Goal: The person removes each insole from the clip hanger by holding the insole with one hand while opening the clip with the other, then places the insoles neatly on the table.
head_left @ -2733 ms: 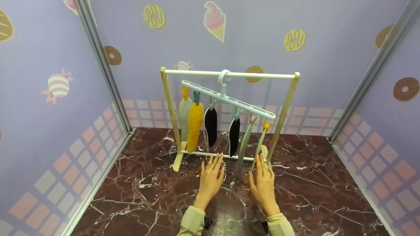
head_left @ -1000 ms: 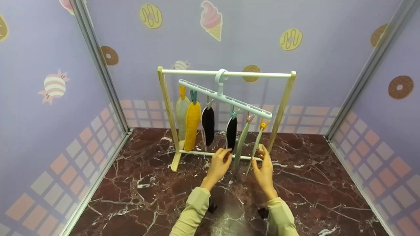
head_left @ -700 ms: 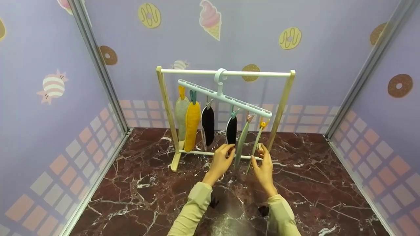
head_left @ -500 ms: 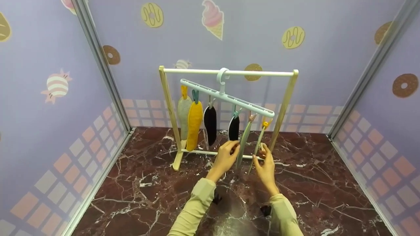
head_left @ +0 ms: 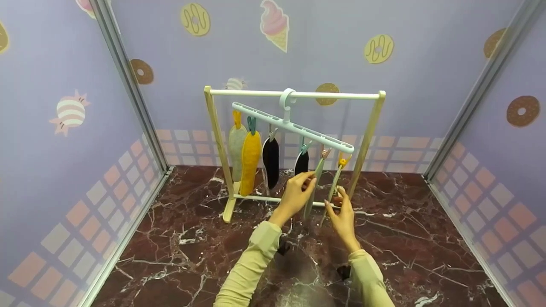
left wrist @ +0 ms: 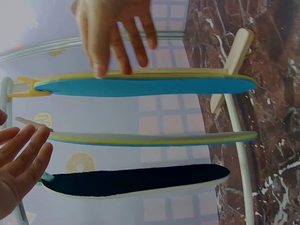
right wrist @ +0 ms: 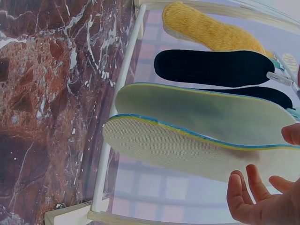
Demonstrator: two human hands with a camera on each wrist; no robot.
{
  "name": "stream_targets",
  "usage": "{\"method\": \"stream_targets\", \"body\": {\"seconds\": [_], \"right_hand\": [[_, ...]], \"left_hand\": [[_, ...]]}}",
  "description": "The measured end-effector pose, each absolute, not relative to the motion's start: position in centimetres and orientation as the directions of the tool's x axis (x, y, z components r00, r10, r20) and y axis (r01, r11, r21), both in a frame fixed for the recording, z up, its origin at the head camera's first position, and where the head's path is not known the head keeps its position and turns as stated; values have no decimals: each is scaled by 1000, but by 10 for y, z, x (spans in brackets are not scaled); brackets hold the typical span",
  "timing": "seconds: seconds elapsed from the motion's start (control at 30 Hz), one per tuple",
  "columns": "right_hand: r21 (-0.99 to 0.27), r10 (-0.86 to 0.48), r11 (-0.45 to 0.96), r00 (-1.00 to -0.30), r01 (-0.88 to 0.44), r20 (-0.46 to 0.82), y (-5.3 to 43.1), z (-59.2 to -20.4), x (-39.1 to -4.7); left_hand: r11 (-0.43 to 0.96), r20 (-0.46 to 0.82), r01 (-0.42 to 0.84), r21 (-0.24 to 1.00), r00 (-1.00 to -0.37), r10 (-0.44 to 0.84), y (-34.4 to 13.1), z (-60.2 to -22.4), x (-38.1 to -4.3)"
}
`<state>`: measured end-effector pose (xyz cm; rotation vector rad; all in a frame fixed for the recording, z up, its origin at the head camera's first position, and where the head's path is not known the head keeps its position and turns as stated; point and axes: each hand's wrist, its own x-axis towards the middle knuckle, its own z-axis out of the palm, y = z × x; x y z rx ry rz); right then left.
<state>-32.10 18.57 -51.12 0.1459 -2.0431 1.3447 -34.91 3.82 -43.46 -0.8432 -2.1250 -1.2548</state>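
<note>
Several shoe insoles hang from clothespins on a pale hanger [head_left: 294,126], which tilts down to the right. My left hand [head_left: 295,194] is raised beside the pale green insole [head_left: 315,192], fingers loosely bent in the head view. In the left wrist view its fingertips come close to the pink clothespin [left wrist: 33,123] of that insole. My right hand [head_left: 343,217] is at the rightmost insole [right wrist: 178,145], which has a blue layer and an orange clothespin [head_left: 343,162]. The right wrist view shows its fingers [right wrist: 255,185] spread near the insole's textured side, gripping nothing.
A wooden rack [head_left: 369,140] with a white top rod [head_left: 341,96] carries the hanger and stands on a dark red marbled surface [head_left: 170,256]. Farther left hang two black insoles, a yellow one [head_left: 251,164] and a grey one [head_left: 237,149]. Patterned walls enclose the back and sides.
Both hands rose from near the tabletop. My left hand moved up and right, past the black insole to the pale green one. My right hand stayed by the rightmost insole, its fingers now more bent.
</note>
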Motion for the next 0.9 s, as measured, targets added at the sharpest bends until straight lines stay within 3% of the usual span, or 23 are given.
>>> {"method": "stream_targets", "body": {"seconds": [0.33, 0.9], "right_hand": [[-760, 244, 478, -764, -441, 597, 189, -517, -324], [-775, 259, 487, -781, -402, 568, 192, -516, -328]], "left_hand": [[201, 620, 654, 729, -756, 209, 48, -415, -348], [141, 533, 593, 793, -787, 311, 63, -389, -354]]}}
